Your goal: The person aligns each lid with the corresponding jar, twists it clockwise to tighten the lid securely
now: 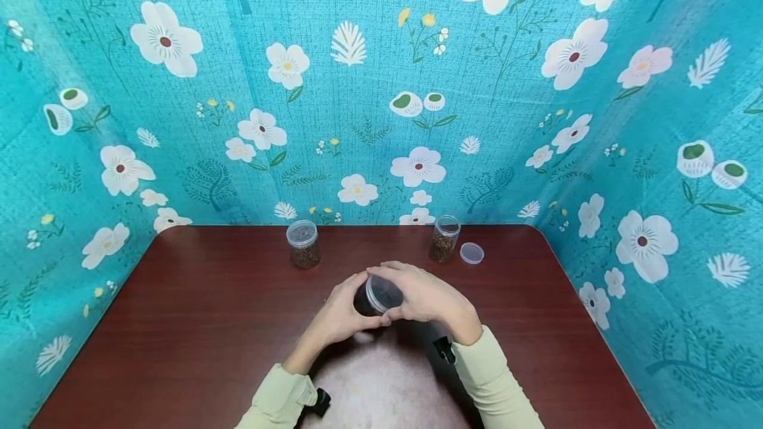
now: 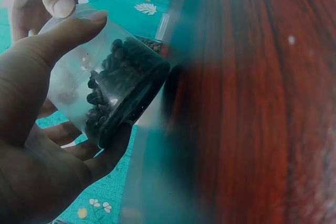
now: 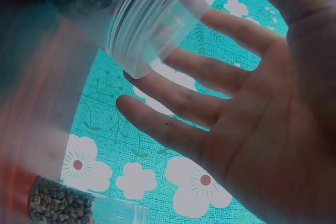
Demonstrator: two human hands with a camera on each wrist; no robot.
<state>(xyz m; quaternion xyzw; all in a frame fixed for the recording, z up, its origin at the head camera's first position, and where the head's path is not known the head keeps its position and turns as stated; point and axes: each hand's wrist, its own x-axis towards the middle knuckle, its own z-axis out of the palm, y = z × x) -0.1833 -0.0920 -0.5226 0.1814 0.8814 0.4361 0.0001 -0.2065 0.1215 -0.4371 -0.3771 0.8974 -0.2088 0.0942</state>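
Observation:
Above the middle of the table, a clear plastic jar (image 1: 362, 300) is held tilted, with dark beans (image 2: 123, 72) gathered toward its base. My left hand (image 1: 341, 313) grips the jar's body, thumb on one side and fingers on the other. At the jar's top, my right hand (image 1: 429, 293) holds the clear lid (image 1: 386, 291) by its rim between thumb and fingers. In the right wrist view, the other right-hand fingers (image 3: 173, 95) spread beside the lid, the tip of one near its edge. Whether the lid is screwed tight cannot be told.
At the back left of the dark red table (image 1: 179, 323) stands a jar (image 1: 304, 245) partly filled with brown contents. Farther right is an uncapped jar (image 1: 444, 239) of brown beans, with a loose clear lid (image 1: 472, 253) beside it. A blue flowered cloth (image 1: 369, 118) hangs behind.

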